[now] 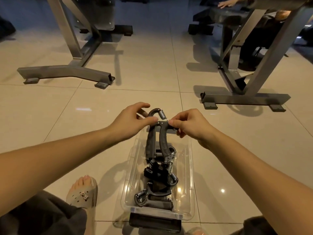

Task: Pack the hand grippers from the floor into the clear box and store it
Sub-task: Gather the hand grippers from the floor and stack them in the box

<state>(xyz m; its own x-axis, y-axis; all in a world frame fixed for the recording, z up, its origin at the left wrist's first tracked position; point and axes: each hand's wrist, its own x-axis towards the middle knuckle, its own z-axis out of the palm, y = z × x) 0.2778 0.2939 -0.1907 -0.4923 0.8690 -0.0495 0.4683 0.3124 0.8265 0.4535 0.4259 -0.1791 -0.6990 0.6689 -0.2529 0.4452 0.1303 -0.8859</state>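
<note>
A clear plastic box (190,168) stands on the tiled floor between my knees, its long side running away from me. Several black hand grippers (159,175) with steel springs lie inside it. Over the far end of the box I hold another black hand gripper (156,139), its handles hanging down into the box. My left hand (132,122) pinches its top on the left, below the spring. My right hand (188,126) pinches its cross bar on the right.
Grey metal bench frames stand on the floor ahead, one at the left (67,72) and one at the right (243,97). A dark flat object (155,223) lies under the box's near end. My sandalled foot (83,192) rests left of the box.
</note>
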